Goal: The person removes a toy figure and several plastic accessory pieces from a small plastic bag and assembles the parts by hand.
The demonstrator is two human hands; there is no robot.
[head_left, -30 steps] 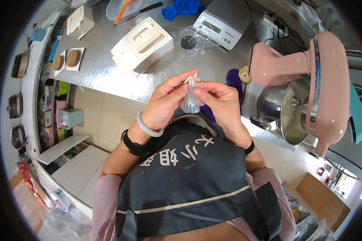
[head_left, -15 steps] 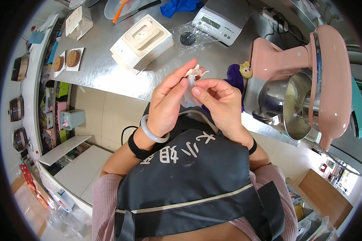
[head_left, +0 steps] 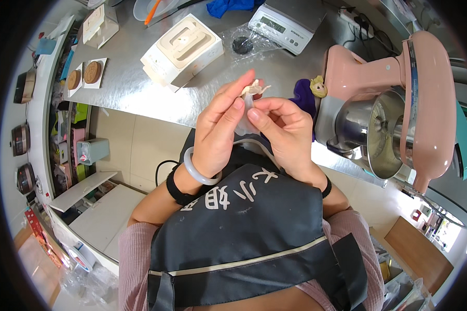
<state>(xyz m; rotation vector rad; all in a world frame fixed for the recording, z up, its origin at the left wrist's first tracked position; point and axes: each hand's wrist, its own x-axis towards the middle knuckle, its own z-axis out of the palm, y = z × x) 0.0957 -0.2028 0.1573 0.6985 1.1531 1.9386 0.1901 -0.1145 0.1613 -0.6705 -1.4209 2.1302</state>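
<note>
my left hand [head_left: 217, 124] and right hand [head_left: 288, 129] pinch the bag [head_left: 247, 115] between their fingertips, near the table [head_left: 140, 101]; its pale tuft [head_left: 256, 89] pokes up higher and spreads wider than a second ago.

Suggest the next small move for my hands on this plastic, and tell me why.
I'd probably have the right hand pinch the pale end while the left hand steadies the clear plastic: that end sticks out ragged and loose, and both hands meet at the gathered plastic right beside it.
</note>
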